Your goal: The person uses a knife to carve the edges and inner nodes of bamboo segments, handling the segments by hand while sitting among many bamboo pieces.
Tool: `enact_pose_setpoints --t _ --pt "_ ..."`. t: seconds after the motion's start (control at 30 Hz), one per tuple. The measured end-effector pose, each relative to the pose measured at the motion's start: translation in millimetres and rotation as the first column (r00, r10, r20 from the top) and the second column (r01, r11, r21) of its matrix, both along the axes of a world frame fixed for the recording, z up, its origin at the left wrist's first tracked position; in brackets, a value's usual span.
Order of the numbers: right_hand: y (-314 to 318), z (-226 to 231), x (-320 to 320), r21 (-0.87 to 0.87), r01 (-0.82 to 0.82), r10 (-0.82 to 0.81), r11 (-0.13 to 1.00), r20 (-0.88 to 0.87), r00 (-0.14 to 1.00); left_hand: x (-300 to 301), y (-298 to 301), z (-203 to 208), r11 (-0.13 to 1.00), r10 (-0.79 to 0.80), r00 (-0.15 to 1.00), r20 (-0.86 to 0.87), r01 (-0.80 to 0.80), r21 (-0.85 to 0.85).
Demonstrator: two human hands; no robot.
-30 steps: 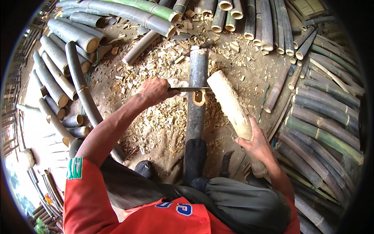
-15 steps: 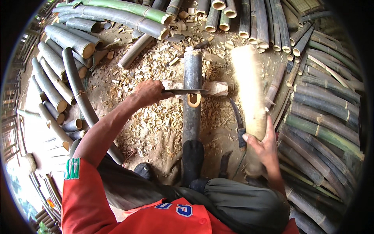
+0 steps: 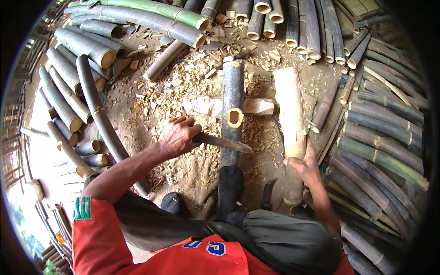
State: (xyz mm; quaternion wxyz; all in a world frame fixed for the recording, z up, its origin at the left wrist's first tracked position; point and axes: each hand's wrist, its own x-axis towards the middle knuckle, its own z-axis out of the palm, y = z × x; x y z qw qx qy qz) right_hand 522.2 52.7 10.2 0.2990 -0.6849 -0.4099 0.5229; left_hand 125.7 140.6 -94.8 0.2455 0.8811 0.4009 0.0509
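My left hand [image 3: 178,136] is closed around the handle of a knife [image 3: 224,143], whose blade slants over the near part of a dark bamboo pole [image 3: 232,87]. Cut into the top of that pole is a pale-edged hole [image 3: 235,118], just beyond the blade. The pole lies across a rough wooden block [image 3: 201,106], and my dark-covered foot [image 3: 230,183] rests at its near end. To the right, my right hand [image 3: 306,162] grips a thick pale wooden club [image 3: 289,105] near its lower part. Whether the blade touches the pole I cannot tell.
Wood shavings [image 3: 178,101] cover the ground around the block. Bamboo lengths lie in piles at the left [image 3: 68,68], far side [image 3: 311,32] and right [image 3: 385,156]. A curved dark blade [image 3: 268,193] lies near my right leg.
The knife has left the far edge of the hole, coming nearer to me and tilting tip-down to the right. The club, blurred before, now shows sharply and has shifted slightly.
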Motion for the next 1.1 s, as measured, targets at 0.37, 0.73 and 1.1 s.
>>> enact_pose_setpoints --t 0.37,0.73,1.1 --pt "52 8 -32 0.037 -0.498 0.443 0.866 0.403 0.801 -35 7 -14 0.991 0.109 0.981 -0.158 -0.12 -0.062" --pt "116 -47 -1 -0.15 -0.989 0.404 -0.01 0.904 -0.141 -22 20 -8 0.982 -0.011 0.91 -0.415 -0.069 -0.176" --pt "116 -49 -28 -0.285 -0.957 0.34 -0.057 0.895 -0.287 -27 10 -26 0.991 0.109 0.929 -0.353 -0.128 -0.029"
